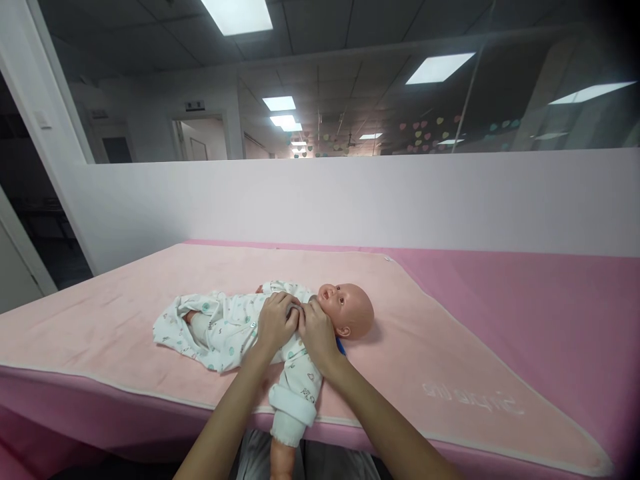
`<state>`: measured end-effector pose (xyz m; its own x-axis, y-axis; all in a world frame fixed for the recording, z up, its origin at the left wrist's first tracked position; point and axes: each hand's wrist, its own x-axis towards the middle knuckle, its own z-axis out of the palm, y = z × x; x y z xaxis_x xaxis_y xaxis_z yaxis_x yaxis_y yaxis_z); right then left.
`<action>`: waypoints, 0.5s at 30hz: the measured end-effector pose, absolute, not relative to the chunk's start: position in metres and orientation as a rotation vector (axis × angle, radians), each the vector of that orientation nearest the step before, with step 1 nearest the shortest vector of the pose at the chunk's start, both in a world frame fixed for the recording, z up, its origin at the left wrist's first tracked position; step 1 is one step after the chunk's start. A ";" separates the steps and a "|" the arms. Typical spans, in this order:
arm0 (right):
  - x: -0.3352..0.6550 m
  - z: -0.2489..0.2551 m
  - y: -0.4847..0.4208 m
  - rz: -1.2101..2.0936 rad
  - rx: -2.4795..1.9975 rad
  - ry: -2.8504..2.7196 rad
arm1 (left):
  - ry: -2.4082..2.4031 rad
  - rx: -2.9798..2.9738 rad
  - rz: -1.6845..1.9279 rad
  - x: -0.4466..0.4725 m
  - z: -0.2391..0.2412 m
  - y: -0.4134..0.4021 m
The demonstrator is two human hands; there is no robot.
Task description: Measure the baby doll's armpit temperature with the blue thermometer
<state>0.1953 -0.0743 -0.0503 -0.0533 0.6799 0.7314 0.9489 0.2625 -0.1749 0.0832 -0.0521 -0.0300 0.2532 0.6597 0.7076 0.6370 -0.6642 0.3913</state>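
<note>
A baby doll lies on its back with its head to the right and its face turned up. It wears a white baby gown with small green prints, spread loose around the legs. At the chest, below the chin, my left hand pinches the gown's front with curled fingers. Close against it, my right hand grips the cloth near the neckline, fingertips almost meeting the left ones. What exactly lies between the fingertips is hidden. One sleeved arm of the doll hangs over the table's near edge, its cuff folded back.
Under the doll is a peach mat with a pale edge, laid over a pink table cover. Something blue shows beneath the doll's neck. A white half wall with glass above stands behind the table.
</note>
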 end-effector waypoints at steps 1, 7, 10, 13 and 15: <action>0.196 -0.051 -0.074 -0.450 -1.475 -1.802 | 1.278 2.472 1.409 0.083 -0.030 -0.052; 0.197 -0.052 -0.077 -0.299 -1.373 -1.755 | 1.294 2.522 1.348 0.082 -0.030 -0.052; 0.196 -0.049 -0.080 -0.214 -1.309 -1.714 | 1.291 2.519 1.348 0.082 -0.029 -0.053; 0.196 -0.048 -0.083 -0.168 -1.262 -1.692 | 1.272 2.502 1.364 0.081 -0.029 -0.053; 0.195 -0.047 -0.084 -0.153 -1.241 -1.690 | 1.264 2.487 1.374 0.081 -0.029 -0.053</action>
<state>0.1954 -0.0842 -0.0470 0.0183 0.6526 0.7575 0.7778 0.4667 -0.4209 0.0812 -0.0528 -0.0290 0.2794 0.6643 0.6933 0.6358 -0.6691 0.3848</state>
